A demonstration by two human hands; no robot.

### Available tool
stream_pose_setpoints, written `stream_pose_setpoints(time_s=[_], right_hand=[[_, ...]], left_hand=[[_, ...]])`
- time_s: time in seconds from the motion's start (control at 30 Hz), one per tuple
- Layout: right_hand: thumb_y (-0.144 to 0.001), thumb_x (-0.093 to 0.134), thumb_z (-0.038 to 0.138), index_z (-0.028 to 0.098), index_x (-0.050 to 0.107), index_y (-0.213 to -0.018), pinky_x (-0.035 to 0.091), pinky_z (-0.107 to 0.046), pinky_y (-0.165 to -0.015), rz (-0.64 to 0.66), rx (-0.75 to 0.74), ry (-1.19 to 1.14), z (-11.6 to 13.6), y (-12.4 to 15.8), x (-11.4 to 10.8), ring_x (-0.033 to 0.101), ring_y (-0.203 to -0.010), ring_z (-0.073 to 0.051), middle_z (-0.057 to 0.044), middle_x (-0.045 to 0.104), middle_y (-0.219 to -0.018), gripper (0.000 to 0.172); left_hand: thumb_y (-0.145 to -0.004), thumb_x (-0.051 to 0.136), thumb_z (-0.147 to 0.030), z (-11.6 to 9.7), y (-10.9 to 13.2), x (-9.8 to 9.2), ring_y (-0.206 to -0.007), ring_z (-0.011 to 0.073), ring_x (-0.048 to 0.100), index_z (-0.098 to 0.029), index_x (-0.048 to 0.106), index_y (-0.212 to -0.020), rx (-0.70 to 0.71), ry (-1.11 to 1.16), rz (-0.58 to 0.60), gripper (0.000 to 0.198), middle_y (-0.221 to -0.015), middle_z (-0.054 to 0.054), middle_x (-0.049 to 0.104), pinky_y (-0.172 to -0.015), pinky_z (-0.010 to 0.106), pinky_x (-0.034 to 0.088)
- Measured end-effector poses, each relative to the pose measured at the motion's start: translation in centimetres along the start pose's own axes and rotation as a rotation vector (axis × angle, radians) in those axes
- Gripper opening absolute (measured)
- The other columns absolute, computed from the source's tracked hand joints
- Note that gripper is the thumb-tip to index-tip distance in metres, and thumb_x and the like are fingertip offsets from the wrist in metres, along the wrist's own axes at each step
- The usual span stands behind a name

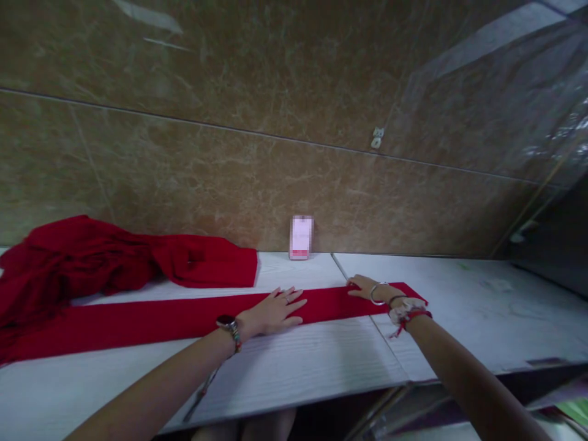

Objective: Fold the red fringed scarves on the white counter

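Note:
A long red cloth (151, 321) lies folded into a narrow band across the white table (298, 367). Its left part is bunched in a heap (78, 257) against the wall. My left hand (273, 312) lies flat on the band near its middle, fingers stretched out and slightly apart. My right hand (367, 288) rests palm down on the band near its right end, fingers extended toward the left. A watch is on the left wrist, and bracelets with a red string are on the right.
A small pink and white card (301, 237) leans against the brown marble wall (275, 122) behind the table. A seam (362, 306) splits the tabletop into two boards. A glass panel (528, 110) stands at the right.

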State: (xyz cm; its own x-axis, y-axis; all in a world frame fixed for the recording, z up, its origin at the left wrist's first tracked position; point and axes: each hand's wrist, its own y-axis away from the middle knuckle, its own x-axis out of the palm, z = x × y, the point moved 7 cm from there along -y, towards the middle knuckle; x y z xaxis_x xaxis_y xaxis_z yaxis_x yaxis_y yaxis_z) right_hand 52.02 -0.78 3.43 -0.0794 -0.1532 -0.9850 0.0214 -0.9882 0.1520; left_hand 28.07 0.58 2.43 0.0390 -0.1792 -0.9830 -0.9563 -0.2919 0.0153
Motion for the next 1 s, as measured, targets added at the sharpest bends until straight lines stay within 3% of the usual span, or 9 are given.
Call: stream_pose_setpoints(time_s=[0.23,0.4,0.6,0.8,1.0], right_hand=[[-0.075,0.056,0.029,0.020,0.059,-0.098,0.044,-0.034,-0.083,0.054,0.035,-0.020,-2.4,0.7,-0.3,0.056,-0.094,-0.022,-0.009,0.060,-0.104,0.024],[-0.071,0.059,0.031,0.023,0.060,-0.092,0.046,-0.032,-0.076,0.101,0.067,-0.013,-3.3,0.6,-0.7,0.058,-0.090,-0.022,-0.006,0.062,-0.102,0.022],[-0.068,0.062,0.028,0.027,0.062,-0.094,0.048,-0.037,-0.072,0.133,0.145,0.041,-4.3,3.0,-2.5,0.061,-0.088,-0.024,-0.006,0.065,-0.098,0.025],[-0.072,0.060,0.025,0.021,0.066,-0.086,0.048,-0.035,-0.072,0.114,0.164,0.168,-3.5,4.5,-4.2,0.061,-0.087,-0.025,-0.010,0.067,-0.094,0.016],[-0.076,0.052,0.015,0.010,0.063,-0.098,0.045,-0.035,-0.076,0.047,0.204,0.326,-0.7,5.0,-7.5,0.058,-0.094,-0.028,-0.018,0.063,-0.099,0.025]], left_hand=[[-0.089,0.023,-0.051,-2.5,-4.3,0.5,-0.132,0.0242,0.013,-0.024,0.025,-0.136,0.118,-0.024,0.062,0.054,-0.144,0.008,0.019,-0.103,0.047,0.013],[-0.090,0.022,-0.049,-2.4,-5.1,0.7,-0.131,0.0223,0.016,-0.027,0.025,-0.136,0.129,-0.042,0.057,0.051,-0.144,0.006,0.021,-0.104,0.045,0.013],[-0.090,0.020,-0.050,-2.2,-5.4,0.8,-0.131,0.0222,0.018,-0.029,0.026,-0.135,0.148,-0.035,0.021,0.050,-0.144,0.005,0.022,-0.103,0.044,0.013],[-0.089,0.022,-0.051,-2.4,-5.6,0.7,-0.132,0.0229,0.015,-0.032,0.026,-0.134,0.144,-0.011,0.055,0.049,-0.144,0.003,0.021,-0.103,0.046,0.012],[-0.090,0.023,-0.047,-2.1,-7.5,0.6,-0.132,0.0232,0.015,-0.030,0.028,-0.134,0.109,-0.014,0.055,0.048,-0.144,0.004,0.020,-0.102,0.049,0.014]])
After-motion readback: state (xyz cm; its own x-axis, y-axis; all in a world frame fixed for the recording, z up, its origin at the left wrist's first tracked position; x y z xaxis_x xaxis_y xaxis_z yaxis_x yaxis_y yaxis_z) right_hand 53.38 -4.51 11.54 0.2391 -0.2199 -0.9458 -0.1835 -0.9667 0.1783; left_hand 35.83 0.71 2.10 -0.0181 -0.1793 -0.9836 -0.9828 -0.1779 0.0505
